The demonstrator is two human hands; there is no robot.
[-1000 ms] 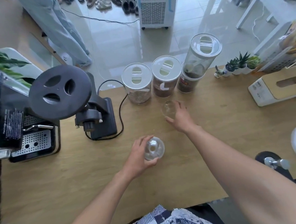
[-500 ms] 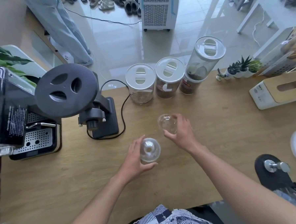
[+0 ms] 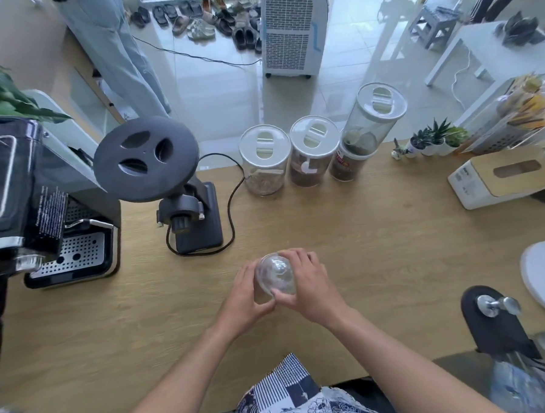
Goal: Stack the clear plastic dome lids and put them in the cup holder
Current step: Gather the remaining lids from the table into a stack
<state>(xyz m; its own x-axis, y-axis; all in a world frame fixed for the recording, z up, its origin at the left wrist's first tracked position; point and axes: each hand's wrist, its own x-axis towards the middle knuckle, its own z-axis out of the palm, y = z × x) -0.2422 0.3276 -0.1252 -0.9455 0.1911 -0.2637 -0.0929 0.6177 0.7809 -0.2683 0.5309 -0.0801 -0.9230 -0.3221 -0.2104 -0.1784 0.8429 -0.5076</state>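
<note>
Right now both hands meet over the near middle of the wooden desk [image 3: 392,231], closed around the clear dome lids [image 3: 275,273]. The left hand [image 3: 246,297] cups them from the left side, fingers curled under and thumb pressed at the near edge. The right hand [image 3: 308,285] wraps them from the right, its fingertips reaching over the far rim. The plastic looks like one rounded dome with its top facing up; whether one lid is fully seated in another I cannot tell, since the clear shells blur into each other.

Farther back, three clear canisters with white tops [image 3: 314,155] stand in a row at the far edge, the rightmost taller and tilted. To their left a black grinder with a round disc top [image 3: 146,159] sits on its base, its cord looping over the wood. An espresso machine [image 3: 27,200] fills the far left. On the right, a white tissue box with a wooden lid [image 3: 500,178] rests near small potted plants [image 3: 435,136].
</note>
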